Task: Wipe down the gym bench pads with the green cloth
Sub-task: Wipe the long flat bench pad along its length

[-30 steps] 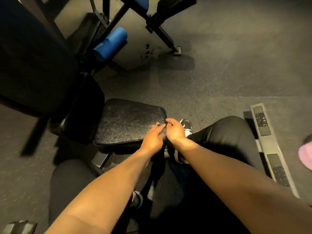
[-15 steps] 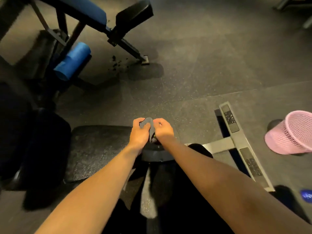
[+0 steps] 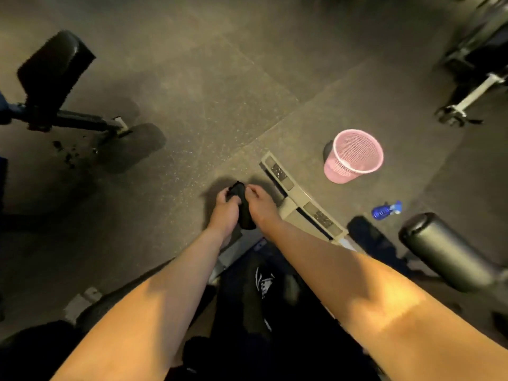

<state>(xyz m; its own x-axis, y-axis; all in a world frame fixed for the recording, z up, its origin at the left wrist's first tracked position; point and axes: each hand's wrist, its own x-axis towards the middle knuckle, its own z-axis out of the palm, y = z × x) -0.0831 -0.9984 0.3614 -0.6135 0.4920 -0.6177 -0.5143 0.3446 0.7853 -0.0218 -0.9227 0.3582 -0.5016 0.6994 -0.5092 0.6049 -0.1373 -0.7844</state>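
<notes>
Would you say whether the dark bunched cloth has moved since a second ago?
Yes: the dark bunched cloth, gripped by left hand and right hand, has shifted rightward, much closer to the beige metal floor bar.

the cloth [image 3: 243,204] hangs between the left hand [image 3: 224,209] and right hand [image 3: 261,202], over the floor [image 3: 192,105]. just right of them lies the base bar [image 3: 299,199]. beyond the bar stands the bin [image 3: 353,156]. the bottle [image 3: 386,210] lies between bin and roller [image 3: 445,251]. a pad [image 3: 55,67] sits far left.

Gym: speckled rubber floor [image 3: 220,78], padded bench roller [image 3: 445,251], machine frames.
</notes>
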